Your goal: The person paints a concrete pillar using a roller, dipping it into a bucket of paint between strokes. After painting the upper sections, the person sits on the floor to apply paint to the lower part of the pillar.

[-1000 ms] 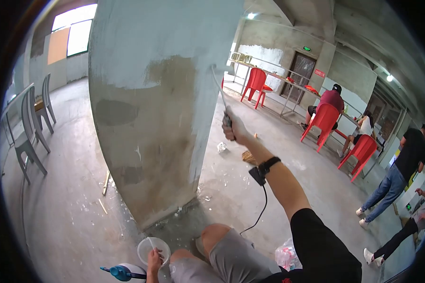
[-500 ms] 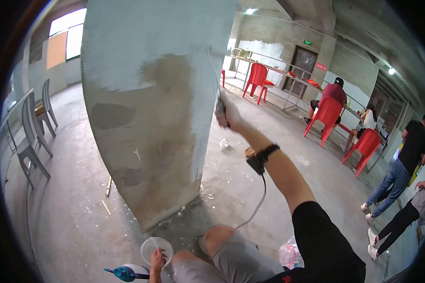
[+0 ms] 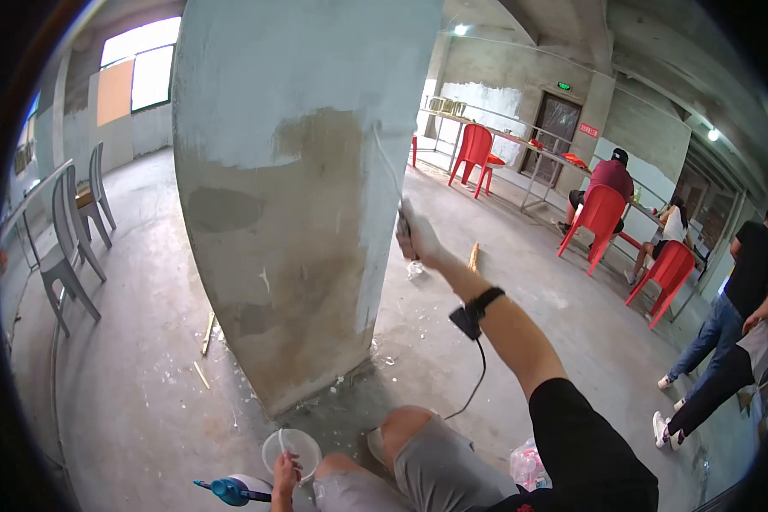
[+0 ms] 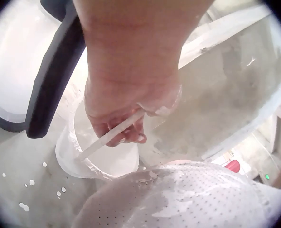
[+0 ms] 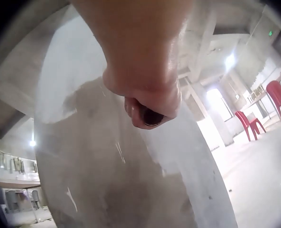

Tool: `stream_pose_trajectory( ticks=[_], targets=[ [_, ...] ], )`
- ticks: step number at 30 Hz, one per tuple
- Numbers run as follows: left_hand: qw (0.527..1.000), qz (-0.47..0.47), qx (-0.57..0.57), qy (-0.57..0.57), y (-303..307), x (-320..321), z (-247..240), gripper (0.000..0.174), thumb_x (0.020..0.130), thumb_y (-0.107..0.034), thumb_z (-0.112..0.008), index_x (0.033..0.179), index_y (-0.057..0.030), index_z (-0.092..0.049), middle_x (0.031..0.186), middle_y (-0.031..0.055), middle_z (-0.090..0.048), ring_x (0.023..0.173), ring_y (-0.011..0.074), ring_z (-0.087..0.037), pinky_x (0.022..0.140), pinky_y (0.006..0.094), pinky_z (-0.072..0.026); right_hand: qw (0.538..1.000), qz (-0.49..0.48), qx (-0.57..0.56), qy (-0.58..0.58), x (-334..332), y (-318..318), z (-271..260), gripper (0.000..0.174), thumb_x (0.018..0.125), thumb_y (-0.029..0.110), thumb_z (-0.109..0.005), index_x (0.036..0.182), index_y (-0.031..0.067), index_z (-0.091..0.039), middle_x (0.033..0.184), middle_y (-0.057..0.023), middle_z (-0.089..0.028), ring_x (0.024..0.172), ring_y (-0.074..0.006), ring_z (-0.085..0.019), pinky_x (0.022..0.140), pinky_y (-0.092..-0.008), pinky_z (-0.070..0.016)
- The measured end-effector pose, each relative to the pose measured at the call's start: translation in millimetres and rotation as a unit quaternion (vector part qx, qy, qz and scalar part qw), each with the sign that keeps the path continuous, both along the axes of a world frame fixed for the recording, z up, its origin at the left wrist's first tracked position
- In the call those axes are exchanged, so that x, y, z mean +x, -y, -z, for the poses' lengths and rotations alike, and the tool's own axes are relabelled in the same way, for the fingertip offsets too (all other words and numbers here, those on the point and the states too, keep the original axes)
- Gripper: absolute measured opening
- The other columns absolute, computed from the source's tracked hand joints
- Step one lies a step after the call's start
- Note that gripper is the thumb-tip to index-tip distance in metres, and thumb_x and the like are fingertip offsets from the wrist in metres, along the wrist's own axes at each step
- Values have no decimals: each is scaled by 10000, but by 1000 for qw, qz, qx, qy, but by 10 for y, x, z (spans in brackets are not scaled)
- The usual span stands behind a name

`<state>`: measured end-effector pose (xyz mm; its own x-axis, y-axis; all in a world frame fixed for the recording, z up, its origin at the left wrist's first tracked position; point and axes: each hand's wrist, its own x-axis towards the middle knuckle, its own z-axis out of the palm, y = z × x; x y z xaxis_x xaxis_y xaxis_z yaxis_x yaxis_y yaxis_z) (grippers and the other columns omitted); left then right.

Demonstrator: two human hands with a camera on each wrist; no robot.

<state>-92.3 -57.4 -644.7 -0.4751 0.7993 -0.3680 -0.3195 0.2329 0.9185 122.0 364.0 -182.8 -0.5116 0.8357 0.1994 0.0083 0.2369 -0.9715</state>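
Nearest, at about seven o'clock, the left hand (image 3: 287, 471) has its fingers curled round a white strip (image 4: 111, 136), seemingly the handle of the translucent tub (image 3: 316, 450). Just beside the tub, also towards seven, is a white container with a teal top (image 3: 229, 490).

Farther out, near the centre of the head view, the right hand (image 3: 420, 239) wraps closed round a dark handle (image 5: 151, 117), with no gap showing. Its pale rod (image 3: 389, 166) slants up towards twelve o'clock, its blurred head near the right edge of the pillar (image 3: 307, 51); contact there is unclear.

The step seems to be spreading the pale coat, with the brown patch (image 3: 316, 188) at ten o'clock only partly bordered by it. The next stroke would call for a firm grip and even pressure along that border.

Beyond, a red chair (image 3: 475, 154) is at one o'clock.
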Motion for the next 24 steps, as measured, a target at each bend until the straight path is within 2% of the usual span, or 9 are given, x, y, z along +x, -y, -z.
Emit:
stream_pose_trajectory(
  ticks=[3, 4, 8, 12, 16, 18, 20, 21, 24],
  targets=[
    [1000, 4, -9, -1, -2, -39, 18, 446, 1003, -367, -326, 949, 14, -552, 591, 84, -524, 341, 137, -421, 322, 267, -338, 997, -16, 40, -69, -194, -25, -794, 575, 901, 658, -370, 650, 140, -389, 504, 21, -335, 365, -94, -242, 351, -269, -179],
    [1000, 4, -10, -1, -1, -42, 23, 446, 1003, -367, -326, 949, 14, -552, 591, 84, -524, 341, 137, -421, 322, 267, -338, 998, -25, 10, -59, -225, -100, -1024, 572, 893, 658, -393, 657, 137, -392, 510, 23, -342, 370, -89, -241, 357, -264, -173],
    [1000, 11, -9, -17, -20, 15, -14, 447, 1003, -371, -327, 957, 10, -556, 594, 81, -526, 344, 130, -421, 328, 266, -336, 987, -100, -49, -115, -389, -9, -1554, 580, 883, 670, -399, 693, 122, -388, 503, 43, -258, 393, -87, -196, 373, -261, -165],
    [1000, 18, -12, -17, -56, 40, -61, 454, 1002, -380, -333, 965, 11, -560, 596, 79, -531, 351, 124, -424, 335, 262, -330, 984, -117, -69, -117, -455, 25, -1153, 570, 887, 667, -389, 688, 133, -378, 500, 41, -263, 383, -93, -194, 370, -259, -170],
    [999, 14, -34, -3, -51, 60, -54, 448, 1000, -379, -343, 971, 10, -562, 594, 78, -533, 356, 122, -426, 335, 263, -327, 990, -93, -83, -63, -346, 29, -272, 568, 898, 665, -358, 676, 142, -377, 476, 36, -270, 353, -104, -232, 349, -277, -183],
    [1000, 15, -15, 1, -50, 49, -8, 439, 998, -376, -348, 969, 6, -562, 591, 77, -533, 351, 124, -424, 333, 263, -322, 998, -50, -27, -26, -226, 165, 198, 572, 910, 655, -337, 657, 143, -369, 465, 36, -266, 340, -105, -227, 339, -277, -183],
    [1000, 14, -15, 3, -47, 45, 10, 437, 998, -375, -347, 968, 5, -561, 591, 79, -534, 347, 125, -422, 331, 264, -320, 998, -45, -51, 14, -81, 262, 557, 575, 940, 575, -366, 587, 122, -378, 438, 20, -305, 326, -111, -300, 328, -277, -252],
    [1000, 14, -13, 4, -47, 37, 9, 435, 998, -373, -347, 966, 4, -561, 590, 80, -534, 343, 126, -419, 329, 265, -319, 998, -46, -51, 13, -21, 290, 681, 575, 940, 575, -366, 587, 122, -378, 438, 20, -305, 326, -111, -300, 328, -277, -252],
    [1000, 11, -20, 0, -49, 27, 5, 436, 999, -374, -343, 961, 3, -559, 592, 79, -532, 335, 126, -410, 325, 265, -314, 986, -76, -148, 14, 44, 321, 815, 585, 941, 573, -372, 567, 124, -373, 442, 9, -328, 324, -111, -321, 325, -272, -258]
  ],
)
